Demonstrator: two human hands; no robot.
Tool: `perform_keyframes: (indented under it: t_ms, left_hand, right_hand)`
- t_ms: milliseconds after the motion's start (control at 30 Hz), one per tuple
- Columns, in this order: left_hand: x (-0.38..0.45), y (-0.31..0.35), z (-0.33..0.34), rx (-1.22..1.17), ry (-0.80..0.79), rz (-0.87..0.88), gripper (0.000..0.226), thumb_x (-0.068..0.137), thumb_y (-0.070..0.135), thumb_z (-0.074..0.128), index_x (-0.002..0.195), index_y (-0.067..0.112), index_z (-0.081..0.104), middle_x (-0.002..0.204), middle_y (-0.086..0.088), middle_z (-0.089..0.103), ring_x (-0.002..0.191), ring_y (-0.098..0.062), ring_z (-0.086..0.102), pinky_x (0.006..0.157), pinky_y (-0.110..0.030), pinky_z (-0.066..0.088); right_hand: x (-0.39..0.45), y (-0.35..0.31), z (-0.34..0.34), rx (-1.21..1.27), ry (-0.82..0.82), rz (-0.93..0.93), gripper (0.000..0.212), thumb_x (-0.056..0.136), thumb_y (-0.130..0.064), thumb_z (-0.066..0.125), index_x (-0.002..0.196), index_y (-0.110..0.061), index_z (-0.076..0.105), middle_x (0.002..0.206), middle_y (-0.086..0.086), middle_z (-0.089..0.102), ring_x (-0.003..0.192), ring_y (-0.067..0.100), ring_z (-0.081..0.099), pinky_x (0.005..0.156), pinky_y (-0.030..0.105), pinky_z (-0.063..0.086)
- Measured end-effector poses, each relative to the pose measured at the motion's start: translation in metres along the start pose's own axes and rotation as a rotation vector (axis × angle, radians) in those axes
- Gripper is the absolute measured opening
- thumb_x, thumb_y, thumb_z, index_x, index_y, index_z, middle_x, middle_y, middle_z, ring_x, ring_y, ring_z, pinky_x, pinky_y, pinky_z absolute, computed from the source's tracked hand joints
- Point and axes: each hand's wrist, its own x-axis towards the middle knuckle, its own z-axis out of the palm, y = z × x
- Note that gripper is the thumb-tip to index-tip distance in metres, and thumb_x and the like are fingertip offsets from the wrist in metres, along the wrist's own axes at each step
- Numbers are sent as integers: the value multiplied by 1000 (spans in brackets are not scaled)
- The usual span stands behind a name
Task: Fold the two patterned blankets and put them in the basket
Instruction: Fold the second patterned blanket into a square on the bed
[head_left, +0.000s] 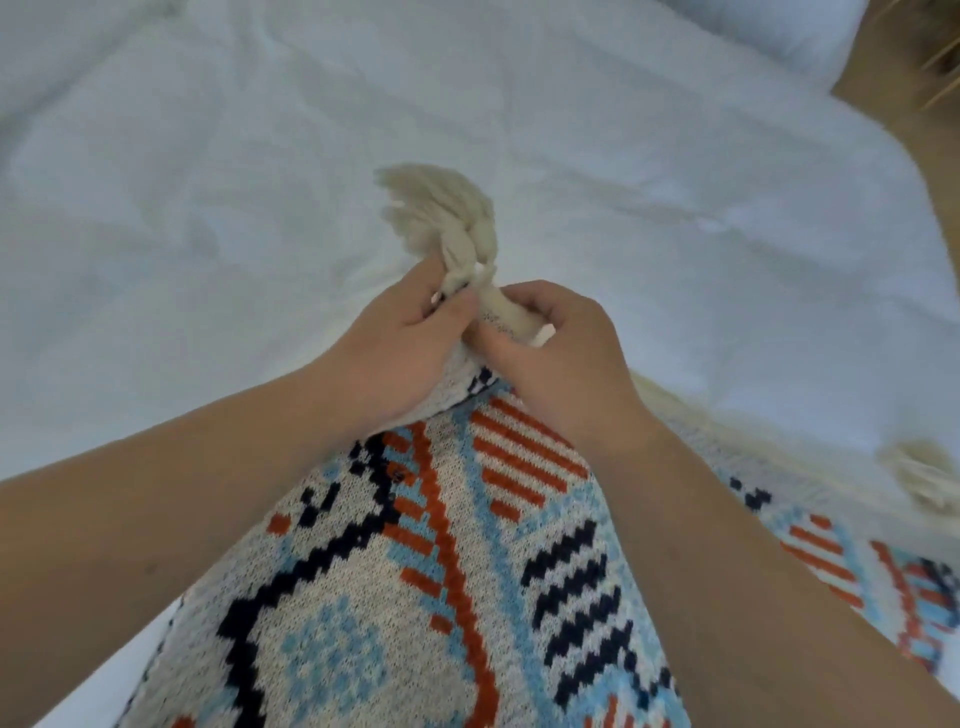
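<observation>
A person's left hand (395, 343) and right hand (558, 358) meet at the middle of a white bed (208, 182), both pinching one corner of a patterned blanket (426, 571) and lifting it. Cream tassels (441, 218) fan up from between the curled fingers. The blanket, knitted in navy, rust and pale blue, drapes toward the near edge and spreads right, where another tassel (919, 473) lies on the sheet.
</observation>
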Motion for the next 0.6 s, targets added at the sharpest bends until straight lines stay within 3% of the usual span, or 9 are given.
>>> perform_keyframes:
  t_ms: [67, 167, 200, 267, 333, 433, 500, 600]
  left_hand:
    - [-2, 5, -2, -10, -27, 6, 40, 107, 34, 38, 147, 41, 41, 132, 28, 54, 120, 12, 48, 86, -2, 36]
    - [-6, 14, -2, 28, -70, 6, 33, 106, 42, 35, 137, 47, 48, 119, 36, 56, 107, 26, 47, 80, 2, 35]
    - [-8, 16, -2, 20, -85, 5, 33, 106, 45, 33, 135, 49, 48, 120, 36, 56, 107, 27, 45, 83, 2, 34]
    - [-11, 19, -3, -16, -117, 20, 35, 106, 49, 31, 138, 49, 47, 128, 33, 55, 119, 19, 45, 101, -12, 34]
    - [-15, 23, -3, -17, -165, 45, 37, 104, 52, 34, 139, 49, 45, 131, 33, 54, 121, 17, 44, 102, -18, 34]
    - [-23, 26, -2, -15, -192, 82, 39, 96, 61, 44, 129, 44, 54, 123, 27, 63, 115, 13, 53, 99, -19, 39]
    - [-28, 24, -2, 18, -174, 99, 44, 89, 65, 52, 126, 41, 59, 121, 25, 65, 116, 6, 58, 104, -28, 43]
    - [-35, 26, 3, 68, -178, 106, 41, 90, 51, 65, 128, 50, 49, 119, 40, 53, 105, 23, 48, 94, -5, 38]
  right_hand:
    - [1, -6, -4, -12, -47, 2, 22, 81, -35, 79, 99, -25, 72, 83, -13, 71, 74, 3, 67, 70, 24, 57]
    - [-1, -16, -7, 84, -96, -1, 20, 81, -18, 78, 101, -20, 73, 91, -6, 75, 88, 10, 70, 85, 38, 58]
    - [-1, -19, -8, 120, -105, -4, 20, 82, -13, 77, 101, -16, 74, 92, -1, 76, 90, 16, 72, 86, 44, 58]
    - [-3, -25, -10, 153, -109, -2, 17, 82, -8, 75, 99, -11, 74, 93, 8, 75, 91, 28, 71, 84, 52, 57]
    - [-4, -30, -13, 144, -97, 5, 13, 83, -6, 75, 95, -10, 75, 91, 8, 75, 92, 27, 71, 85, 47, 58]
    - [-10, -37, -20, 131, -99, 14, 8, 84, -13, 77, 91, -18, 76, 86, -3, 76, 86, 11, 71, 81, 27, 58]
    - [-14, -39, -26, 127, -76, 13, 7, 84, -18, 77, 91, -15, 76, 85, 0, 76, 83, 14, 72, 75, 27, 60]
    - [-24, -40, -39, 117, -32, 2, 10, 84, -20, 78, 92, -14, 76, 87, 5, 76, 85, 24, 73, 80, 41, 60]
